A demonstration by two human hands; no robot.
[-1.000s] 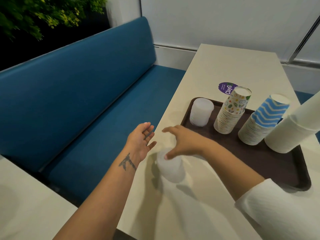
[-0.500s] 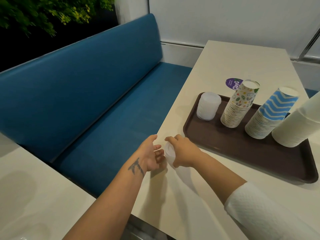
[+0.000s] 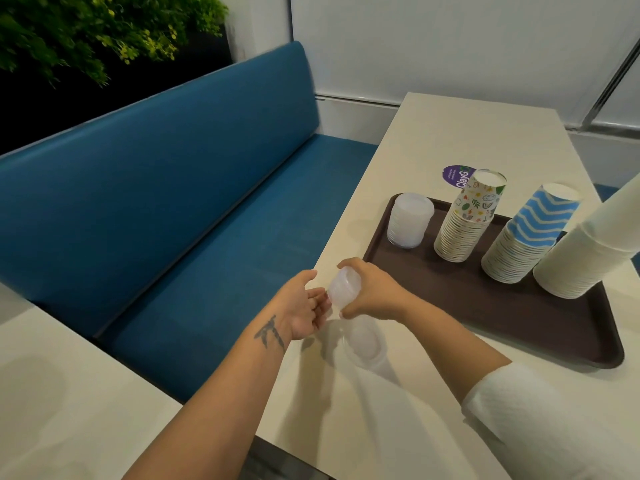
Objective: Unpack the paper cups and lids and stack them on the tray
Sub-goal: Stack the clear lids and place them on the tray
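My right hand (image 3: 375, 294) is shut around a short stack of translucent lids (image 3: 343, 288), held just above the table near its left edge. My left hand (image 3: 304, 308) is palm-up beside it, thumb apart, fingertips touching the stack's end. A clear plastic wrapper (image 3: 363, 344) hangs blurred below the lids. On the brown tray (image 3: 485, 306) stand another lid stack (image 3: 410, 220), an upside-down stack of patterned cups (image 3: 467, 220), a blue chevron cup stack (image 3: 530, 233) and a white cup stack (image 3: 588, 258).
The cream table (image 3: 467, 133) carries a purple sticker (image 3: 455, 174) behind the tray. A blue bench (image 3: 207, 220) runs along the left, with plants (image 3: 86, 29) above it. A second table's corner (image 3: 52, 393) sits at the lower left.
My right hand has lifted the lid stack off the table and tilted it up. My left hand has come in against its end. The wrapper has slid down below the lids.
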